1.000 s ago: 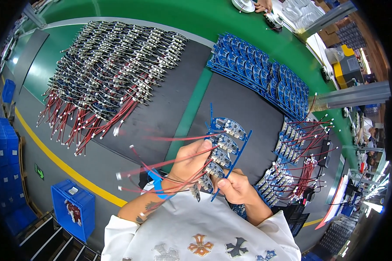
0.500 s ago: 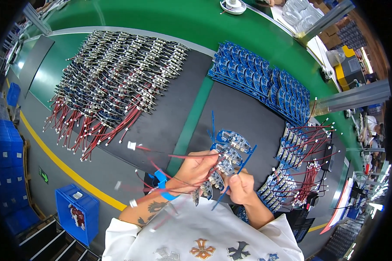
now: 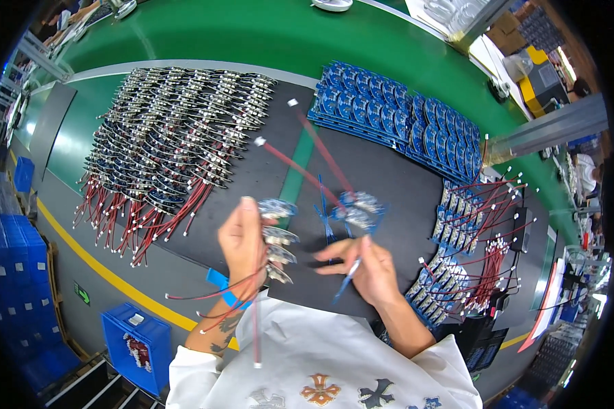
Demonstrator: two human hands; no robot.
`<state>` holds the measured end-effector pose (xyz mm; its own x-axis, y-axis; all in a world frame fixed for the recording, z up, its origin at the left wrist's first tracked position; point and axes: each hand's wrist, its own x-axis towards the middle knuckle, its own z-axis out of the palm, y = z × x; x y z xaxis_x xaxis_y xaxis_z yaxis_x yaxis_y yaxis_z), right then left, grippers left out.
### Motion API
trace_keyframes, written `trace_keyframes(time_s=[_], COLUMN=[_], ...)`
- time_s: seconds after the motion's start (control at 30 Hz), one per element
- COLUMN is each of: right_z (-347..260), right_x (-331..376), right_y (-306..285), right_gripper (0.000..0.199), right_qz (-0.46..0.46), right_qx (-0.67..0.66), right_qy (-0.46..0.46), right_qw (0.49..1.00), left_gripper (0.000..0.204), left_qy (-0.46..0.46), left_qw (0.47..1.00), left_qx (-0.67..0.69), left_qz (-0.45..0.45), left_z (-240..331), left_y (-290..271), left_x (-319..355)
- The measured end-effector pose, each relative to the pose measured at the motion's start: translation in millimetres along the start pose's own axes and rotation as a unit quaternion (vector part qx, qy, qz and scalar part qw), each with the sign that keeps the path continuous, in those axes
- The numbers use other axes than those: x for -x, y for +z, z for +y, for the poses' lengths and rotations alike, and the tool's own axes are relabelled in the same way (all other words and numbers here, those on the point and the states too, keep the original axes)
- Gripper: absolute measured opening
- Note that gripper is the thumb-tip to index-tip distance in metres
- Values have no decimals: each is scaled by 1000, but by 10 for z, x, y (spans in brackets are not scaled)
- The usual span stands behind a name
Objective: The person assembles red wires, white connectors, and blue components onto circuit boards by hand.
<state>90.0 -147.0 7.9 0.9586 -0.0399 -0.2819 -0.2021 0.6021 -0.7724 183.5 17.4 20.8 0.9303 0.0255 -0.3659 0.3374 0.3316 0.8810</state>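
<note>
My left hand (image 3: 242, 238) is closed on several small curved circuit boards (image 3: 280, 253), fanned out on its right side. Red and black wires with white plugs trail from them past the wrist. My right hand (image 3: 368, 269) pinches a narrow blue board strip (image 3: 348, 281) between thumb and finger, other fingers spread leftward. Just beyond its thumb, two blurred circuit boards (image 3: 357, 210) have red wires (image 3: 307, 174) swinging up and left; whether they join the strip I cannot tell. Thin blue offcut strips (image 3: 324, 211) lie on the dark mat (image 3: 382, 163).
Rows of wired boards (image 3: 177, 129) cover the left mat. Stacked blue board panels (image 3: 396, 116) stand at the far right. More wired boards (image 3: 450, 273) lie nearer on the right, beside a metal post (image 3: 552, 129). A blue bin (image 3: 136, 341) stands at lower left.
My hands have moved apart: the left went left with several boards, the right stays with the strip. Two boards now sit apart from the left hand's bunch, their wires flung upward.
</note>
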Motion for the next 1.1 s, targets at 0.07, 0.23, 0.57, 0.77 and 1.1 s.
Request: trace_keyframes(time_s=[0.07,0.23,0.57,0.77,1.1], right_z=[97,-60,-423,-448,-445], right_x=[-36,-145,-50,-20,17], right_y=[21,-236,-468,-444,-454], right_gripper=[51,51,47,43,45], right_qz=[-10,41,145,142,115], right_qx=[47,219,176,168,169], right_qy=[-13,-111,-294,-305,-310], right_qw=[999,969,928,927,928], left_gripper=[45,37,30,22,21], left_qy=[-14,9,263,428,539], left_qw=[1000,998,881,822,727], left_qx=[-15,-51,-333,-312,-357], left_qz=[15,-46,-212,-208,-232], left_z=[92,-181,-439,-477,-466], left_y=[30,125,723,628,596], left_x=[-16,-40,-242,-245,-104])
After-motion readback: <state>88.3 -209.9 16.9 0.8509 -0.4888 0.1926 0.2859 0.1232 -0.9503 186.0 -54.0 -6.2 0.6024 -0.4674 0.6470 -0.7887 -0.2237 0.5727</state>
